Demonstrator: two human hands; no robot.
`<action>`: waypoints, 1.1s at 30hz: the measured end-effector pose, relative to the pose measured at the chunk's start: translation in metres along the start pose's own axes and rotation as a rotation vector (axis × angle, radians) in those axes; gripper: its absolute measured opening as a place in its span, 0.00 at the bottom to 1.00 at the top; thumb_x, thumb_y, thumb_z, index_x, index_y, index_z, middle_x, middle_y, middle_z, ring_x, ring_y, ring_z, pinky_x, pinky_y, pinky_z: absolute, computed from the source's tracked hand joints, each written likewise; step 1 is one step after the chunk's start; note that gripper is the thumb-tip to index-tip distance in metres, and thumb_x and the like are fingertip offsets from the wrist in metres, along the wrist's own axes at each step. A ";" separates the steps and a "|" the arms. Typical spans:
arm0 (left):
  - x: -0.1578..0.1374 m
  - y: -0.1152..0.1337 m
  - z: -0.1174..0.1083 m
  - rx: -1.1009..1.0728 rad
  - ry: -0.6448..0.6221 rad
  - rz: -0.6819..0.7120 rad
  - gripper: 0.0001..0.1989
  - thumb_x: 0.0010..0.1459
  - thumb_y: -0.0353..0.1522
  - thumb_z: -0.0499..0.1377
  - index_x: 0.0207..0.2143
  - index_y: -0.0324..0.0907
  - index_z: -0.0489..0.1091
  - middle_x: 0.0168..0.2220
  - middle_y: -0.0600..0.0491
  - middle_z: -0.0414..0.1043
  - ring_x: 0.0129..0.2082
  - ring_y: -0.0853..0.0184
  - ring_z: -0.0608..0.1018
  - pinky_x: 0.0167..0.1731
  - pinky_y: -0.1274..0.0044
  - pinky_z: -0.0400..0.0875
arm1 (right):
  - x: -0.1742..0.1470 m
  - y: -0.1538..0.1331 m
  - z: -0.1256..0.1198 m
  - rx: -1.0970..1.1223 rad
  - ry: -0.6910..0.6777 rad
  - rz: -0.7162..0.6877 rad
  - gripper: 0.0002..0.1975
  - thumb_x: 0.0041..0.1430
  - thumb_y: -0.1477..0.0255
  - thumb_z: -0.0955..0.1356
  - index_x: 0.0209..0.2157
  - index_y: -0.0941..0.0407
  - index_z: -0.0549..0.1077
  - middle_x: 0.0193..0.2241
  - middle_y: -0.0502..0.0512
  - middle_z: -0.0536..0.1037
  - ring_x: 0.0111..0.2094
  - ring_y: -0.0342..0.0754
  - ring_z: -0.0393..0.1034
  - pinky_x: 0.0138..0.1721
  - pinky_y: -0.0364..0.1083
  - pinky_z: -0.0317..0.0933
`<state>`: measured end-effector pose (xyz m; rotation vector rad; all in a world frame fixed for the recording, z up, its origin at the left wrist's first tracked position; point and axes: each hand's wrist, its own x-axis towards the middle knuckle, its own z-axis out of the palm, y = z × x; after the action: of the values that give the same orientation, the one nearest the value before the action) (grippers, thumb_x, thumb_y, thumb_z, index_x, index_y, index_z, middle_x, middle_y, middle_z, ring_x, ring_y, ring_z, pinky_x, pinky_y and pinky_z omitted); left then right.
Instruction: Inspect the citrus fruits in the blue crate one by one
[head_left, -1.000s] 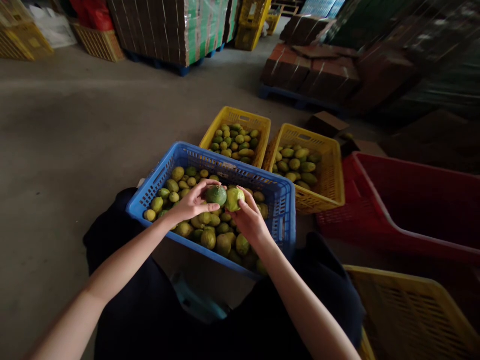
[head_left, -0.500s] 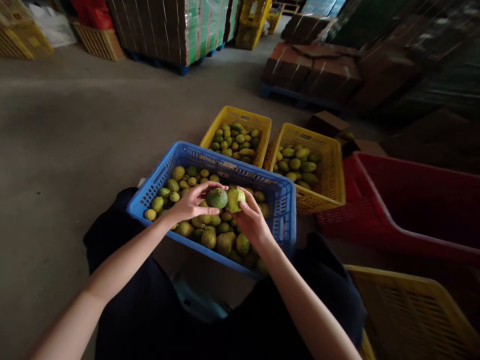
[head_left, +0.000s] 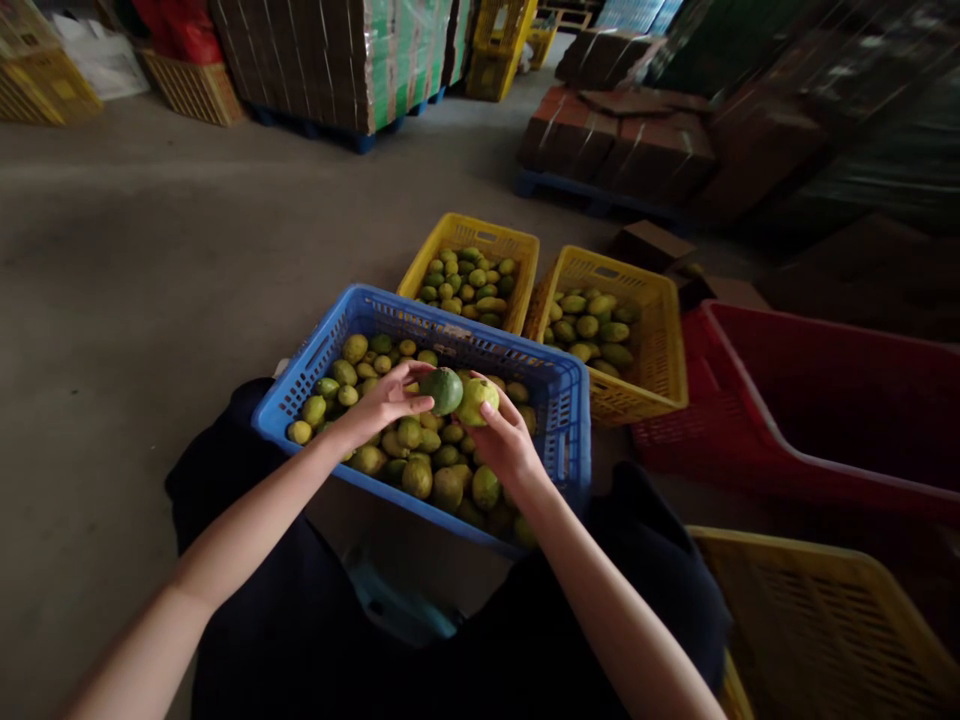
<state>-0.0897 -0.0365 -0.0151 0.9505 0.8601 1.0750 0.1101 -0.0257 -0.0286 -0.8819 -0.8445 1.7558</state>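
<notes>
Above the blue crate (head_left: 480, 333), my left hand (head_left: 386, 400) grips a dark green, lemon-like fruit (head_left: 442, 391) between thumb and fingers, its stem end showing as a dark spot. My right hand (head_left: 506, 435) is closed around a paler, yellow-green, lemon-like fruit (head_left: 475, 402), thumb on its right side. The two fruits are side by side and look almost touching. Beneath my hands, many loose green and yellow fruits (head_left: 417, 477) of differing sizes cover the crate's bottom. My forearms hide part of the crate's near side.
Two yellow crates (head_left: 491, 232) (head_left: 660, 330) with similar fruit stand just beyond the blue one. To the right are a red bin (head_left: 847, 350) and another yellow crate (head_left: 810, 560). Stacked cartons (head_left: 292, 60) on blue pallets stand farther back on the concrete floor (head_left: 135, 270).
The green fruit in my left hand has turned, bringing its stem end into view, and shifted slightly right. The yellow-green fruit has also rotated in my right hand.
</notes>
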 end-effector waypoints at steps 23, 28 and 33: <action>0.014 -0.017 -0.011 -0.211 0.304 -0.128 0.05 0.54 0.29 0.67 0.34 0.38 0.78 0.43 0.47 0.80 0.52 0.58 0.77 0.58 0.65 0.69 | 0.020 0.006 -0.022 0.034 0.077 0.095 0.19 0.40 0.58 0.79 0.34 0.52 0.80 0.32 0.50 0.83 0.41 0.53 0.77 0.45 0.50 0.68; 0.013 -0.017 -0.013 -0.147 0.276 -0.142 0.08 0.51 0.28 0.70 0.35 0.38 0.78 0.42 0.47 0.80 0.51 0.58 0.78 0.58 0.65 0.69 | 0.017 0.003 -0.019 0.027 0.028 0.121 0.22 0.39 0.58 0.80 0.37 0.53 0.81 0.34 0.50 0.84 0.39 0.52 0.78 0.46 0.50 0.69; 0.015 -0.012 -0.014 -0.243 0.334 -0.142 0.08 0.54 0.26 0.67 0.37 0.38 0.75 0.37 0.50 0.79 0.39 0.66 0.82 0.47 0.73 0.77 | 0.018 0.002 -0.021 0.075 0.025 0.114 0.21 0.39 0.60 0.80 0.37 0.50 0.79 0.35 0.48 0.83 0.36 0.51 0.79 0.43 0.52 0.72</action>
<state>-0.0949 -0.0212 -0.0329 0.5060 1.0245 1.2022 0.1221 -0.0056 -0.0437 -0.9156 -0.7193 1.8584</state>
